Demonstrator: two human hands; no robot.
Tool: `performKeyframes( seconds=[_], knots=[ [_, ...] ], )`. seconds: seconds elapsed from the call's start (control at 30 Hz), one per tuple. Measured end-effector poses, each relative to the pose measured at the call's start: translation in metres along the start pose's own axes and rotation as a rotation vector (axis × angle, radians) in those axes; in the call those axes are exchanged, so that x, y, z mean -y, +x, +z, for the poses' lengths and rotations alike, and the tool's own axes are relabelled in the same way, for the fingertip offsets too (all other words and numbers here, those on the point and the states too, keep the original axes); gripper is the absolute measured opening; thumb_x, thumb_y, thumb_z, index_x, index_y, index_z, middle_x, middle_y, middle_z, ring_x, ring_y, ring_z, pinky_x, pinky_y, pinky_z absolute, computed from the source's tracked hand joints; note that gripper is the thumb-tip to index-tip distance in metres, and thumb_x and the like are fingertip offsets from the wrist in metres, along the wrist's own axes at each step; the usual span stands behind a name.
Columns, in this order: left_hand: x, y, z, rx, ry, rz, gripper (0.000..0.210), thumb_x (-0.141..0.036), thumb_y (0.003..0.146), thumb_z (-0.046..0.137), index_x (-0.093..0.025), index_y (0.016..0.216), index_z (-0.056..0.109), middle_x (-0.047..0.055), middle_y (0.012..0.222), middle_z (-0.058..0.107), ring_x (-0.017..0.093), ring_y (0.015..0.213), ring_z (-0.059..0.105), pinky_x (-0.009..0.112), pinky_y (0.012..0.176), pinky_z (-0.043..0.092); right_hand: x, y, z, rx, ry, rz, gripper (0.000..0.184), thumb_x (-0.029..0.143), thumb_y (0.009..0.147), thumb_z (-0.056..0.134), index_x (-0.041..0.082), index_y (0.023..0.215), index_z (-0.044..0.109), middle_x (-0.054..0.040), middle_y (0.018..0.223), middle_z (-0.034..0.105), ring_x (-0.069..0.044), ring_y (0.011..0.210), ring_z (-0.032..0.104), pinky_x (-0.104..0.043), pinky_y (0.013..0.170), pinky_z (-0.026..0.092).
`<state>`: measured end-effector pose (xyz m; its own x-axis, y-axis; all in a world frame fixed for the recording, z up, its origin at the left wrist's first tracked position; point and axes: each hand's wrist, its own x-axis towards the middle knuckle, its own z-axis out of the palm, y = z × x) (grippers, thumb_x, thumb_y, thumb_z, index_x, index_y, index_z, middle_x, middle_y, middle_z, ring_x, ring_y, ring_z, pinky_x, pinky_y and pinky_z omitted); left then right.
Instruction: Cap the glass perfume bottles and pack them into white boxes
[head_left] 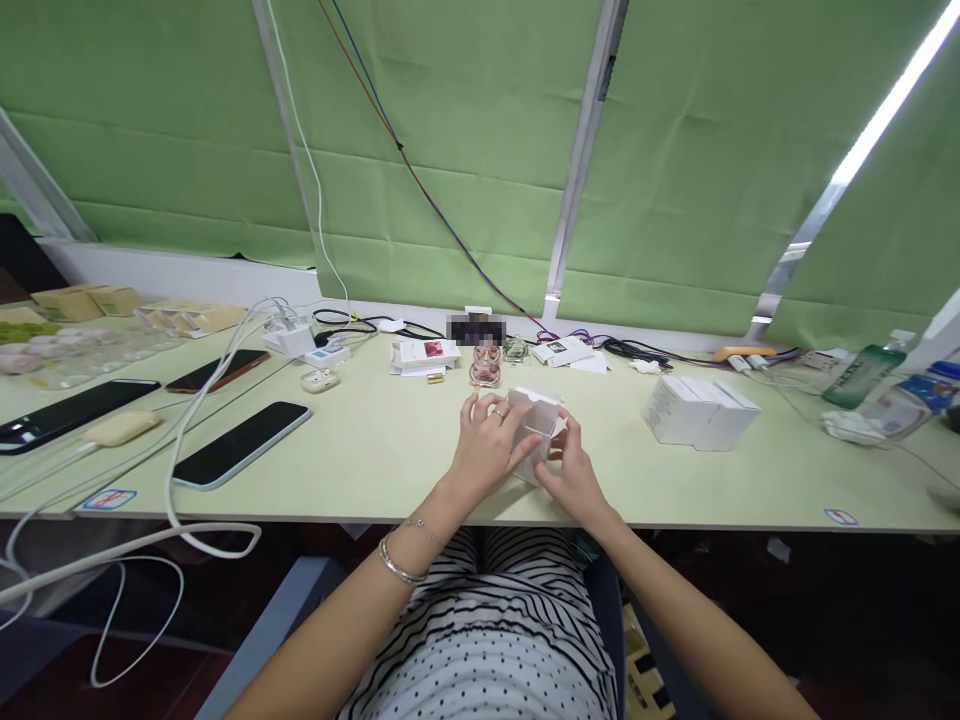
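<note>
Near the front edge of the table stands a small white box (534, 412) with its top flaps up. My left hand (487, 440) is on its left side, thumb across the front and fingers at the top edge. On the other side, my right hand (571, 470) has its fingers closed around the box's right flap and wall. The inside of the box is mostly hidden by my fingers. Just behind the box lie a pinkish round-lobed item (485, 370) and a small gold piece (436, 378).
White boxes (701, 412) stand together at the right, with a green bottle (866, 370) beyond. A phone (244, 443), white cables (180, 450) and an earbud case (320, 380) lie at the left. Printed cards (425, 353) and dark cables (637, 350) line the back.
</note>
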<state>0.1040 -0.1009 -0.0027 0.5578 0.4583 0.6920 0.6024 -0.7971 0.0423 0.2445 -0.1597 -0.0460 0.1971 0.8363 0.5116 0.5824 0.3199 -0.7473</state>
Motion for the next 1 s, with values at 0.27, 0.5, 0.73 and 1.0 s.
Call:
performKeyframes(
  seconds=[0.27, 0.5, 0.73, 1.0],
  knots=[
    [-0.004, 0.031, 0.019, 0.077, 0.147, 0.097, 0.056, -0.048, 0.083, 0.044, -0.021, 0.132, 0.037, 0.011, 0.105, 0.058, 0.027, 0.097, 0.046, 0.044, 0.090, 0.027, -0.018, 0.013, -0.027, -0.027, -0.048, -0.001, 0.080, 0.025, 0.074, 0.049, 0.016, 0.137, 0.001, -0.0105, 0.099, 0.060, -0.019, 0.081, 0.061, -0.036, 0.073, 0.052],
    [-0.006, 0.039, 0.037, -0.016, 0.072, 0.200, 0.051, -0.046, 0.084, 0.044, -0.020, 0.127, 0.040, 0.010, 0.116, 0.053, 0.026, 0.109, 0.040, 0.043, 0.098, 0.020, -0.036, 0.019, -0.048, 0.045, -0.124, -0.067, 0.082, 0.030, 0.076, 0.051, 0.019, 0.138, -0.002, -0.0105, 0.103, 0.061, -0.019, 0.077, 0.062, -0.037, 0.070, 0.052],
    [-0.008, 0.050, 0.031, 0.017, -0.017, 0.091, 0.035, -0.038, 0.089, 0.037, -0.018, 0.114, 0.052, 0.008, 0.108, 0.060, 0.024, 0.106, 0.044, 0.040, 0.090, 0.027, -0.049, 0.017, -0.039, -0.059, -0.097, -0.108, 0.075, 0.029, 0.076, 0.053, 0.019, 0.135, 0.008, -0.0093, 0.101, 0.058, -0.017, 0.081, 0.057, -0.035, 0.071, 0.050],
    [-0.003, 0.073, 0.007, 0.297, 0.004, 0.371, 0.020, -0.030, 0.085, 0.050, -0.023, 0.100, 0.062, 0.004, 0.100, 0.064, 0.023, 0.099, 0.049, 0.035, 0.080, 0.030, -0.051, 0.015, -0.034, -0.102, 0.080, -0.100, 0.070, 0.033, 0.071, 0.060, 0.024, 0.122, 0.012, -0.0082, 0.105, 0.053, -0.015, 0.078, 0.055, -0.035, 0.073, 0.048]
  ],
)
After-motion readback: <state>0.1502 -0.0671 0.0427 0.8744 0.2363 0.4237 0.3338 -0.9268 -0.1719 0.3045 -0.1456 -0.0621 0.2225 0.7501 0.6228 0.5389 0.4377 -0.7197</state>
